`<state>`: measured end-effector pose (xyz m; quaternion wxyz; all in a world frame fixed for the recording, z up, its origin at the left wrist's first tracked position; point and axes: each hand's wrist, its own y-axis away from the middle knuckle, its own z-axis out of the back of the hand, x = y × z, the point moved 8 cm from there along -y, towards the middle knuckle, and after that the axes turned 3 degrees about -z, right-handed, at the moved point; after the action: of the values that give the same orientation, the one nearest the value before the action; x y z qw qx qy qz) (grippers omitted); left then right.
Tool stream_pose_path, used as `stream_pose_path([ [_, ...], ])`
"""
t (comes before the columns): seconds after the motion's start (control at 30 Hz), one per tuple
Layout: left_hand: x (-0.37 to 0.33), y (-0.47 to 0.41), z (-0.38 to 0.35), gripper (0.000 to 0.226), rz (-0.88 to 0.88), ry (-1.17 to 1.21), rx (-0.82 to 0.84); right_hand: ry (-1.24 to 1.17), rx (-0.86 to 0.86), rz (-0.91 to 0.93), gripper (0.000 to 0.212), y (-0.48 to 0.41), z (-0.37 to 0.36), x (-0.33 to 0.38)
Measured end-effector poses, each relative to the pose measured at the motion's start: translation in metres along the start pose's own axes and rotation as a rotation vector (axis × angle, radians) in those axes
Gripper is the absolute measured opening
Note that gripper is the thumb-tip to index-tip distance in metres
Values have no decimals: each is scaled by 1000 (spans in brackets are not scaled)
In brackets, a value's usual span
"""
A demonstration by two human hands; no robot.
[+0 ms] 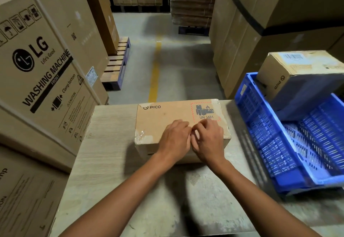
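Note:
A brown PICO cardboard box (163,117) with a UN 3481 battery label lies on the pale wooden table (104,158), sealed with clear tape. My left hand (175,139) and my right hand (208,139) sit side by side on the near part of the box top. Both have curled fingers that meet at the middle of the lid, where they seem to pick at the tape. What is between the fingertips is too small to tell.
A blue plastic crate (279,143) stands on the table's right, with a second PICO box (290,72) resting in its far end. A large LG washing machine carton (42,72) stands close on the left. Stacked cartons line a floor aisle with a yellow line (155,72) ahead.

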<state>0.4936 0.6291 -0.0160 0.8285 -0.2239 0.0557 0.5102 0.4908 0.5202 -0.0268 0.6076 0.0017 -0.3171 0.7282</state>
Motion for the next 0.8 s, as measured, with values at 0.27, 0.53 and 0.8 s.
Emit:
stream_pose_path([
  [0.27,-36,-19,-22,39,-26,11,21,147,-73,-41,17,12,24,-34],
  [0.53,11,-42,-22,35,74,-76,122,185,234,-86,36,-38,3,-34],
  [0.8,46,-33,-30,64,320,-150,328,203,254,-161,40,-45,-4,-41],
])
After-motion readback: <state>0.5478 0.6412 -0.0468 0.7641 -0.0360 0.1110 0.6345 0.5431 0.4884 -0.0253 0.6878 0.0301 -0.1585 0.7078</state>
